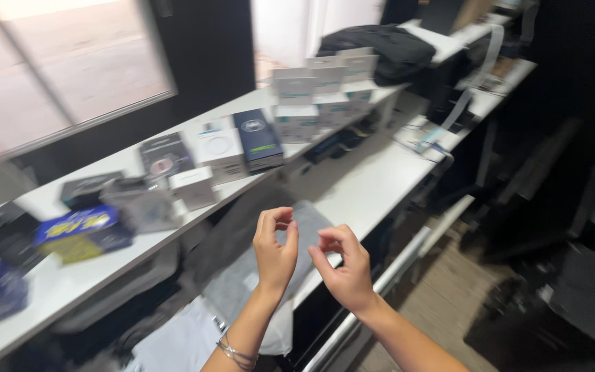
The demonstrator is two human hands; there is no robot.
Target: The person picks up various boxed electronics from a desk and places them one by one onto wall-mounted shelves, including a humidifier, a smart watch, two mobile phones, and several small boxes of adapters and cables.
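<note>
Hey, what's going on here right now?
A person stands at white shelving, both hands raised and holding nothing. The left hand, a bracelet on its wrist, and the right hand have their fingers curled, close together but apart. Below them a grey cloth lies on the lower shelf. The upper shelf carries small product boxes: white boxes, a dark blue box and blue-and-yellow packets. A black bag lies at the far end.

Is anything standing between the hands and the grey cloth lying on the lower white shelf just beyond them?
Nothing visible does. The left hand and right hand are raised with curled, empty fingers, held in open air above the grey cloth on the lower white shelf. The boxes sit apart on the upper white shelf.
</note>
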